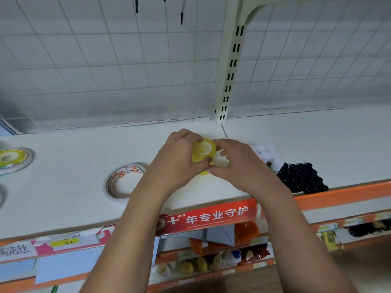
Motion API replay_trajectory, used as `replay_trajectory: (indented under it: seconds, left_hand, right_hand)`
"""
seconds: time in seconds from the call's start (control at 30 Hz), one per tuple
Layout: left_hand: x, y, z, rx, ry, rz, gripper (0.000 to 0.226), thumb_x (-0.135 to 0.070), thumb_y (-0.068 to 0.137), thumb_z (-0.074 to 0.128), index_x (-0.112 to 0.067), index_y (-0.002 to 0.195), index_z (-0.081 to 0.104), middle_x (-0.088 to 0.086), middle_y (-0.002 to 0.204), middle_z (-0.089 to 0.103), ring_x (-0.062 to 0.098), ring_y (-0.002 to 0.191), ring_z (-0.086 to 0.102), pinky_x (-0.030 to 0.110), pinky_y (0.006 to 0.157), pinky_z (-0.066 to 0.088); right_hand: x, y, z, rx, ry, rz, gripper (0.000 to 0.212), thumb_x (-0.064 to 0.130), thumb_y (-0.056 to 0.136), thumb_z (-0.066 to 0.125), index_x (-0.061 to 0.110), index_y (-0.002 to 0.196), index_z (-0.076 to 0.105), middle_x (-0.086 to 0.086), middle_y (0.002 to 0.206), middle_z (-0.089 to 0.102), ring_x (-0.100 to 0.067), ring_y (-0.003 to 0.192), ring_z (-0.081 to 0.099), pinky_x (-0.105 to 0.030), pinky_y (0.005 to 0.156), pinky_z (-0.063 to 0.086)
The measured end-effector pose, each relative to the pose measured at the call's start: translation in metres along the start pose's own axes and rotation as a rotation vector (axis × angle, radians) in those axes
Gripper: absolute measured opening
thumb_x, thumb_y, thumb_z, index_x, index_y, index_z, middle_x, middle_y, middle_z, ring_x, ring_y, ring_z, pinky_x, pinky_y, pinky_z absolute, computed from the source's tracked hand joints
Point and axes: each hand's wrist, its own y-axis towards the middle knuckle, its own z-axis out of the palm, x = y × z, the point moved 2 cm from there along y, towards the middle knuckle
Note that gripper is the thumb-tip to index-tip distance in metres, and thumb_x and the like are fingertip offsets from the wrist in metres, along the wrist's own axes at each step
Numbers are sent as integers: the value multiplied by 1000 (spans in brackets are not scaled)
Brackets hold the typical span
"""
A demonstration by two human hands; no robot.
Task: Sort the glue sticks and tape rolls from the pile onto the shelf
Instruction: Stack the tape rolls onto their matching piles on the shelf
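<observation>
- My left hand [179,157] has a closed grip on a small yellow tape roll [203,152], with the fingers curled over its far side and the thumb pressed against its near edge.
- My right hand [234,163] meets it from the other side. Its fingers are curled in a tight grip on the same roll, where a white scrap [221,160] of wrapper or label shows between my fingertips.
- The tape roll is translucent yellow with a pale core, and its flat face is tilted toward me. I hold it just above the white shelf [63,197], near the middle.
- A wider tape roll with a printed lining [124,180] lies flat on the shelf left of my left wrist, and a yellow-green roll [12,159] lies at the far left edge.
- To the right of my right hand, glue sticks stand upright, packed tightly together. The white-capped ones [266,153] are behind the block of black-capped ones [302,178], which stands near the orange front edge.
</observation>
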Motion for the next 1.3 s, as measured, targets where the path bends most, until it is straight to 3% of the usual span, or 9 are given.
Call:
replay_trajectory:
  seconds: [0.27,0.43,0.53,0.87,1.07,1.3]
  left_hand:
    - [21,-7,-5,-8,13,-107,74,-51,76,74,-16,136,50,-1,128,56,18,114,54,30,93,44]
    - [17,-5,-4,1,-24,-86,48,-46,80,72,-19,119,63,-4,109,66,12,91,59,28,80,47]
    - [15,-2,-2,-1,-31,-81,42,-42,82,72,-18,115,64,-3,105,67,12,89,59,30,80,48]
    - [15,2,4,4,-43,-56,38,-35,81,74,-19,114,65,-4,104,67,12,87,58,30,79,48]
    - [21,2,8,3,-88,-76,45,-31,79,76,-17,120,62,-3,107,65,12,88,58,28,80,48]
    - [31,-1,17,74,-90,-134,43,-24,82,73,-17,122,59,1,103,68,18,83,64,33,79,52]
  right_hand:
    - [2,-1,0,2,40,-13,48,43,84,68,29,128,56,9,118,58,-11,109,53,-32,91,45]
    - [6,3,-3,14,21,-26,46,41,89,65,29,132,54,7,120,57,-13,112,51,-36,96,45]
    - [6,4,-5,21,24,-9,47,38,87,66,29,132,54,6,120,57,-15,113,51,-38,96,46]
    - [2,6,-2,1,36,16,47,30,84,72,24,127,55,5,115,61,-12,99,57,-32,87,48]
    - [3,4,12,-49,113,34,46,26,85,71,19,126,54,0,117,59,-17,100,58,-40,89,51]
    - [4,5,23,-52,84,77,32,26,88,69,7,112,61,-9,111,67,-26,100,63,-44,87,50]
